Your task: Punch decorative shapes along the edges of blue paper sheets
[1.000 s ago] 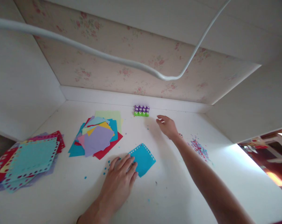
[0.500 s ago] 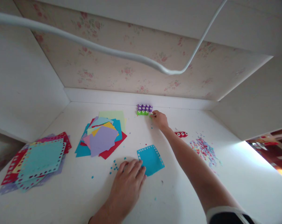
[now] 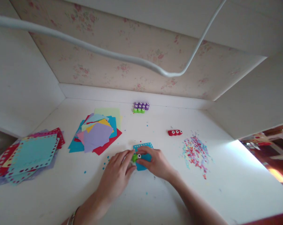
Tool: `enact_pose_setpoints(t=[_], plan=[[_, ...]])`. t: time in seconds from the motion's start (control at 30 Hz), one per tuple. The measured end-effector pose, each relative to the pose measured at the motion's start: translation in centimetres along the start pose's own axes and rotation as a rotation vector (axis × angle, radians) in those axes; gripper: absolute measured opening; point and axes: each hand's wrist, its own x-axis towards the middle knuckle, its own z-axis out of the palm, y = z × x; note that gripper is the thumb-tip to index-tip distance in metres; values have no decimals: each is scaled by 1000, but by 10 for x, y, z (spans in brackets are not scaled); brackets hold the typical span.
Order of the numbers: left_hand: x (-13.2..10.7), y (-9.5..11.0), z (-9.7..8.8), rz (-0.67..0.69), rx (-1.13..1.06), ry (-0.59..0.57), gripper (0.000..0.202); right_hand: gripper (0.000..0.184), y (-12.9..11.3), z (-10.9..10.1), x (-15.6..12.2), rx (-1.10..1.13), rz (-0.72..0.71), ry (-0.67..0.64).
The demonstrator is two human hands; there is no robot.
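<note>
A small green paper punch (image 3: 134,158) with a white and black top is pinched between the thumb and fingers of my right hand (image 3: 156,162). It sits over the left edge of a blue paper square (image 3: 147,157), whose far edge has a row of punched holes. My left hand (image 3: 118,170) is closed at the left edge of that paper, its fingertips beside the punch. Exactly where the left fingertips grip is partly hidden. Small blue punched-out bits (image 3: 105,163) lie left of the paper.
Purple and green punches (image 3: 141,107) stand in rows near the back wall, and red punches (image 3: 175,132) lie to the right. Confetti (image 3: 196,150) is heaped at the right. Plain coloured paper (image 3: 98,137) and hole-edged sheets (image 3: 34,153) are piled at the left.
My right hand has come back from the rows of punches to the blue paper, bringing a green punch. My left hand has moved from lying on the paper to its left edge.
</note>
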Motion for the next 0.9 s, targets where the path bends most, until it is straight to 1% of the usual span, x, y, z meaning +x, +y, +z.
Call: enact_pose_setpoints(t=[0.07,0.13,0.17,0.23,0.3,0.33,0.4,0.47,0.57,0.63,0.7,0.77,0.83,0.9], plan=[[0,-1,3,29,-23,-54,36,35,-1,3,-6,-16,-20,-36],[0,-1,5,37,-34,-64,30,40,0,0,-8,-73,-56,-37],[0,-1,5,36,-36,-55,28,43,2,-3,-10,-123,-78,-14],[1,-1,4,26,-40,-35,26,50,11,-10,-12,-263,-107,74],[2,-2,2,13,-50,-33,26,55,22,-17,-14,-415,-81,161],[3,-2,1,7,-55,-36,25,56,28,-19,-15,-474,-59,177],[3,-2,0,2,-68,-38,25,53,37,-21,-16,-529,-27,154],[3,-3,1,-6,-89,-37,28,41,42,-22,-16,-507,-29,130],[3,-5,2,-24,-136,-25,36,23,41,-24,-15,-354,-9,169],[3,-6,2,-30,-177,-15,39,22,38,-26,-16,-187,96,209],[4,-7,1,-43,-222,-13,38,31,35,-27,-16,28,249,245],[5,-8,0,-84,-263,-16,33,46,31,-27,-17,266,360,253],[5,-8,-1,-134,-295,-13,28,57,27,-27,-17,460,405,242],[5,-8,-1,-164,-315,-12,25,60,23,-26,-16,549,419,234]])
